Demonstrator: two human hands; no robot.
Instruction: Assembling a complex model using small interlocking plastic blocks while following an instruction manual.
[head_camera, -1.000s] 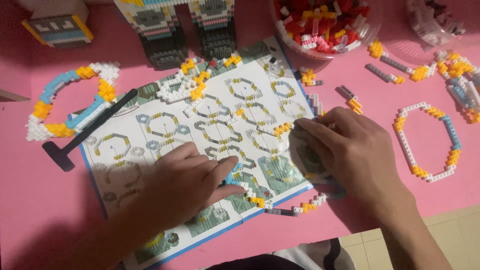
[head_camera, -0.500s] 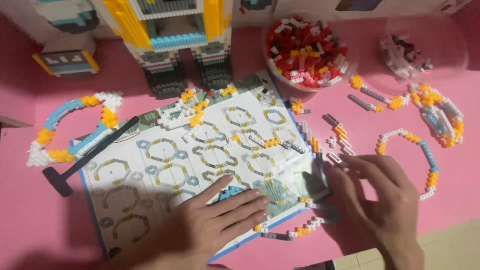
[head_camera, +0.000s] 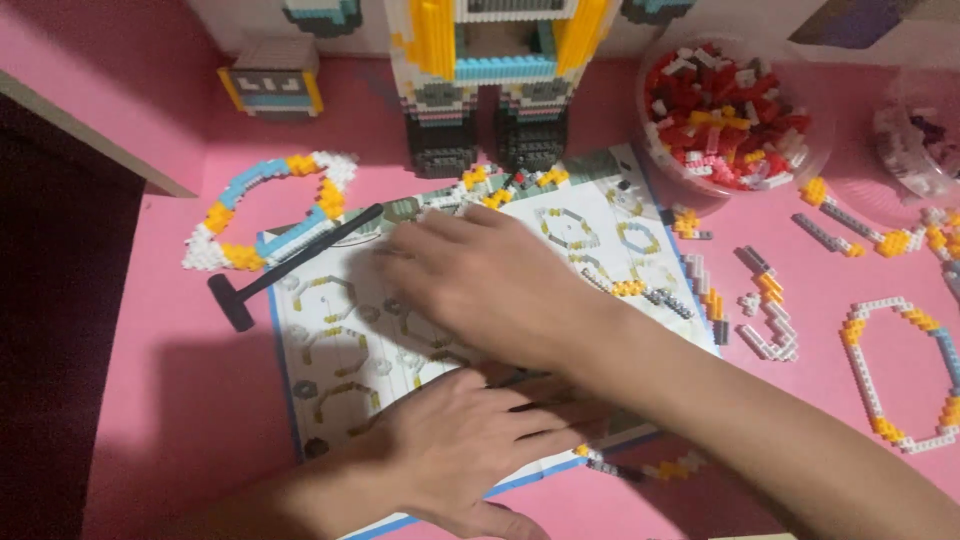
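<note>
My left hand (head_camera: 470, 450) lies flat, fingers apart, on the lower part of an open instruction booklet (head_camera: 330, 340) with brick diagrams. My right hand (head_camera: 490, 280) reaches across the booklet to its upper left, palm down and blurred. Its fingertips are near a small cluster of white and yellow bricks (head_camera: 480, 190) at the booklet's top edge. What lies under its fingers is hidden. A thin strip of dark and yellow bricks (head_camera: 640, 468) sits at the booklet's lower right corner.
A black hammer-like tool (head_camera: 290, 265) lies by a curved brick ring (head_camera: 270, 205) on the left. A tall brick model (head_camera: 490, 90) stands behind, and a tub of red bricks (head_camera: 735, 110) at the back right. Loose strips (head_camera: 770, 300) and a second ring (head_camera: 900, 370) lie right. The pink table ends at the left (head_camera: 150, 180).
My right hand has moved from the booklet's right edge across to its upper left. My left hand stayed on the lower booklet. The camera moved closer and shifted.
</note>
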